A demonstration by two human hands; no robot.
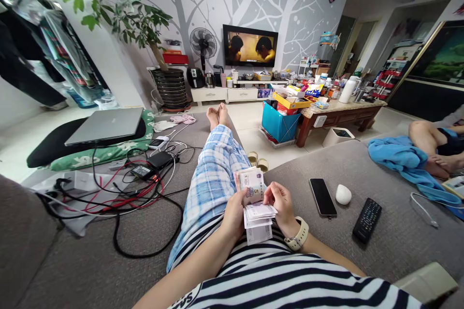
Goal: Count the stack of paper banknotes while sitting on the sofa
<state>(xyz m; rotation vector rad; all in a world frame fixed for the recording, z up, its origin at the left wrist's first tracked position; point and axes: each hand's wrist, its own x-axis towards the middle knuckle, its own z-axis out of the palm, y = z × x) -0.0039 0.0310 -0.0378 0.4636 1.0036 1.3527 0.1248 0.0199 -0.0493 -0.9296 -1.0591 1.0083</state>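
A stack of banknotes (253, 184) is held above my lap, the top note showing a 5. My left hand (235, 212) is closed round the stack's left side, thumb on the notes. At the right edge, my right hand (282, 204) has its fingers bent and pinched against the notes; exactly which notes they grip is hard to see. Several notes fold down toward me over the striped shirt (290, 275). A watch with a pale strap (297, 234) is on my right wrist. My legs, in blue checked trousers (213, 174), stretch along the sofa.
Right of me on the grey sofa lie a phone (322, 197), a white rounded case (343, 194) and a black remote (367, 220). Tangled cables (145, 178) and a laptop (107, 125) are at left. Another person's bent legs (424, 140) show at far right, beside a blue cloth (398, 154).
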